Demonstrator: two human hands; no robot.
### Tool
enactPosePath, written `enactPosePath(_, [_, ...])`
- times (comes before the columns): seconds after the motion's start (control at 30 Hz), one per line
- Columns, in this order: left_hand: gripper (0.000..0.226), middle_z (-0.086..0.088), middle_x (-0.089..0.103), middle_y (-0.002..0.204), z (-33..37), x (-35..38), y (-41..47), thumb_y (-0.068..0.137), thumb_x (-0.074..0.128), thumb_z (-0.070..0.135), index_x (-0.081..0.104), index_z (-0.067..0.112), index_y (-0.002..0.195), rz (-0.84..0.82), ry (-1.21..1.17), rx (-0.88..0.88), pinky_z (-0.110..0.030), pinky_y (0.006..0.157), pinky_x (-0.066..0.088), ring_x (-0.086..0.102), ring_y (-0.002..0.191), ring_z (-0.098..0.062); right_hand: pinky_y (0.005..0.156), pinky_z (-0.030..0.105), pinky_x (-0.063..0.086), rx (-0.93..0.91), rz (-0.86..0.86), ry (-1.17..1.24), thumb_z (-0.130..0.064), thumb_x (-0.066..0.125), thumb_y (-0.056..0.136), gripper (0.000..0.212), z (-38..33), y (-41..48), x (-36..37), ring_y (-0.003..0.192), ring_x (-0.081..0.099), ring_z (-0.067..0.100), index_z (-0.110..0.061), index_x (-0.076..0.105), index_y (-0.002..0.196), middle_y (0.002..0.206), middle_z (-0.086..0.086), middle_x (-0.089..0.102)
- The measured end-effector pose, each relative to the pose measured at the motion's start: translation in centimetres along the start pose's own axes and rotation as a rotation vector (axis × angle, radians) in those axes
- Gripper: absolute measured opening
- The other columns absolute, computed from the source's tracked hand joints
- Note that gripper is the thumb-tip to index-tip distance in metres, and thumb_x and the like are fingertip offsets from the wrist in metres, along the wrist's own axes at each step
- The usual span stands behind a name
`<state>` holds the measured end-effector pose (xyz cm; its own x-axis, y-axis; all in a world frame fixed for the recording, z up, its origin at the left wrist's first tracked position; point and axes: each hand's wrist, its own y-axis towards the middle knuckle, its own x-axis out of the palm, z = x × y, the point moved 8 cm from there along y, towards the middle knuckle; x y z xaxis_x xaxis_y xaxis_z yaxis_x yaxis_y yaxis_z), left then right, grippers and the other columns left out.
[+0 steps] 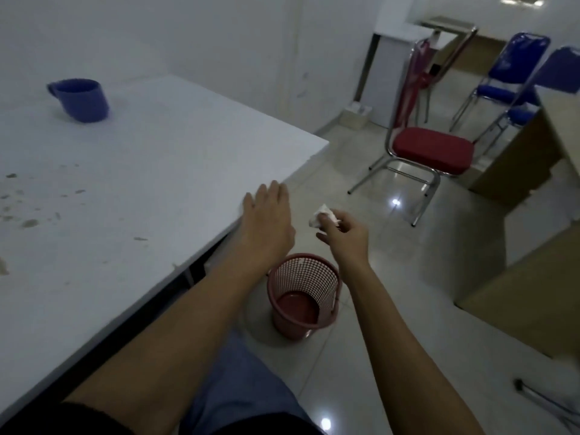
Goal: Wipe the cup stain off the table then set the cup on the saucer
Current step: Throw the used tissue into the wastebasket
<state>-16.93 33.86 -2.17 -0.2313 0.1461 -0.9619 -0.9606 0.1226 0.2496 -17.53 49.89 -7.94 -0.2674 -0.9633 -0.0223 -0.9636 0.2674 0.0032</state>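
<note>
A blue cup (82,99) stands on the white table (150,171) at the far left, handle pointing left. Dark smudges (28,215) mark the table's left part. My left hand (266,215) rests flat on the table's right edge, fingers apart, holding nothing. To its right, off the table, my right hand (340,230) pinches a crumpled white tissue (323,215) over the floor, above and slightly right of a red mesh wastebasket (303,293). No saucer is in view.
The wastebasket stands on the tiled floor just beside the table's edge. A red chair (430,152) and blue chairs (514,89) stand further back on the right. A wooden desk (533,230) fills the right side. My legs sit below the table edge.
</note>
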Motion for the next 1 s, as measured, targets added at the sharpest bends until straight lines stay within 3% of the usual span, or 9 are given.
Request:
enactPosePath(0.17, [0.075, -0.013, 0.015, 0.158, -0.8, 1.2, -0.9, 0.085, 0.053, 0.027, 0.016, 0.002, 0.146, 0.012, 0.090, 0.043, -0.046, 0.117, 0.015, 0.014, 0.143, -0.029, 0.070, 0.032, 0.057, 0.086, 0.107, -0.430, -0.038, 0.067, 0.080, 0.033, 4.3, 1.0, -1.4, 0.086, 0.065, 0.018, -0.015, 0.068, 0.104, 0.098, 0.006, 0.071])
enactPosePath(0.23, [0.072, -0.013, 0.015, 0.158, -1.0, 1.1, -1.0, 0.086, 0.051, 0.025, 0.018, 0.003, 0.146, 0.019, 0.075, 0.055, -0.043, 0.117, 0.014, 0.014, 0.143, -0.028, 0.076, 0.030, 0.050, 0.112, 0.111, -0.604, -0.039, 0.067, 0.080, 0.041, 5.5, 1.6, -1.7, 0.095, 0.064, 0.023, -0.012, 0.064, 0.111, 0.110, 0.009, 0.069])
enactPosePath(0.37, [0.070, -0.012, 0.014, 0.158, -1.0, 1.0, -0.9, 0.087, 0.050, 0.025, 0.020, 0.004, 0.145, 0.019, 0.068, 0.043, -0.042, 0.117, 0.012, 0.013, 0.144, -0.027, 0.091, 0.036, 0.047, 0.166, 0.045, -0.734, -0.033, 0.072, 0.079, 0.059, 7.5, 2.7, -1.6, 0.117, 0.057, 0.030, -0.009, 0.051, 0.129, 0.131, 0.014, 0.057])
enactPosePath(0.5, [0.066, -0.011, 0.015, 0.158, -1.1, 1.0, -0.8, 0.087, 0.050, 0.023, 0.025, 0.002, 0.144, 0.030, 0.053, 0.034, -0.042, 0.117, 0.013, 0.013, 0.144, -0.027, 0.090, 0.035, 0.048, 0.137, 0.049, -0.682, -0.029, 0.071, 0.082, 0.049, 8.0, 3.1, -1.1, 0.111, 0.060, 0.027, -0.010, 0.056, 0.124, 0.127, 0.013, 0.059])
enactPosePath(0.7, [0.048, -0.011, 0.023, 0.156, -1.2, 0.4, -0.4, 0.090, 0.046, 0.019, 0.042, 0.004, 0.136, 0.030, -0.075, 0.014, -0.042, 0.115, 0.018, 0.022, 0.142, -0.027, 0.075, 0.025, 0.053, -0.077, 0.145, -0.502, -0.027, 0.062, 0.088, 0.017, 3.3, 2.3, 1.2, 0.083, 0.065, 0.008, -0.015, 0.071, 0.096, 0.090, -0.004, 0.072])
enactPosePath(0.77, [0.036, -0.011, 0.045, 0.144, -1.9, -0.7, -0.1, 0.091, 0.045, 0.017, 0.056, 0.008, 0.124, 0.061, -0.242, -0.017, -0.041, 0.107, 0.033, 0.042, 0.129, -0.027, 0.066, 0.016, 0.050, -0.193, 0.171, -0.398, -0.028, 0.060, 0.087, 0.011, 0.2, 1.8, 2.4, 0.073, 0.062, -0.002, -0.022, 0.069, 0.089, 0.078, -0.016, 0.066])
enactPosePath(0.83, [0.027, -0.007, 0.065, 0.116, -3.4, -2.3, -0.1, 0.091, 0.046, 0.018, 0.067, 0.010, 0.107, 0.120, -0.435, -0.084, -0.036, 0.088, 0.048, 0.058, 0.102, -0.022, 0.058, 0.007, 0.045, -0.318, 0.157, -0.316, -0.029, 0.058, 0.087, 0.009, -3.2, 1.3, 4.1, 0.069, 0.060, -0.006, -0.027, 0.066, 0.084, 0.073, -0.020, 0.063])
enactPosePath(0.9, [0.025, 0.001, 0.071, 0.099, -5.7, -4.0, -0.3, 0.090, 0.046, 0.021, 0.070, 0.016, 0.097, 0.172, -0.537, -0.158, -0.027, 0.074, 0.049, 0.062, 0.084, -0.013, 0.059, 0.007, 0.046, -0.412, 0.099, -0.272, -0.030, 0.057, 0.087, 0.008, -6.1, 0.7, 6.7, 0.069, 0.060, -0.004, -0.028, 0.064, 0.083, 0.073, -0.018, 0.064])
enactPosePath(1.0, [0.023, 0.014, 0.071, 0.092, -10.5, -6.4, -1.4, 0.087, 0.047, 0.027, 0.070, 0.027, 0.091, 0.261, -0.555, -0.276, -0.021, 0.070, 0.046, 0.062, 0.076, -0.004, 0.060, 0.012, 0.048, -0.479, -0.027, -0.240, -0.031, 0.057, 0.087, 0.008, -9.0, -0.3, 12.0, 0.066, 0.060, 0.001, -0.028, 0.063, 0.084, 0.075, -0.018, 0.065])
